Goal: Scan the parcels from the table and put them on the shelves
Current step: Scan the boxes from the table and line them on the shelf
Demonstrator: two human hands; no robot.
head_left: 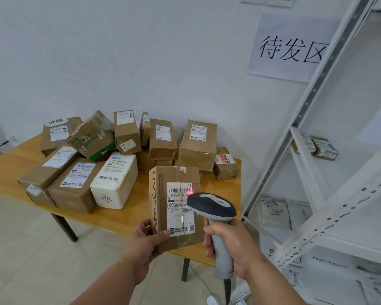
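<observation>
At far left we see a pale wooden table (pixel 7 172) piled with taped brown cardboard parcels (pixel 73 183), most bearing white shipping labels, and among them one white foam box (pixel 114 181) lying near the table's front edge. Further along, a tall stack of brown cartons (pixel 197 144) stands against the white wall.

In the foreground our left hand (pixel 145 241) grips the lower left corner of an upright brown cardboard box printed with dark lettering down its side (pixel 176 208), thumb pressed on its front face, fingers curled behind it. The box is held above the table's near edge, its white barcode label (pixel 180 208) turned towards us. A red spot of light (pixel 190 191) falls on the label's upper right, beside the top barcode.

Just to the right, our right hand (pixel 231 245) is closed round the grey handle of a handheld barcode scanner with a dark head (pixel 216 219); the head points at the label and overlaps the box's right edge. A cable trails down from the handle's base.

At far right stands a white metal shelving unit (pixel 304 119), with small labelled parcels (pixel 321 148) on a middle shelf and pale mailer bags (pixel 275 212) lower down. A white paper sign with black characters (pixel 290 49) hangs on the wall behind the frame.
</observation>
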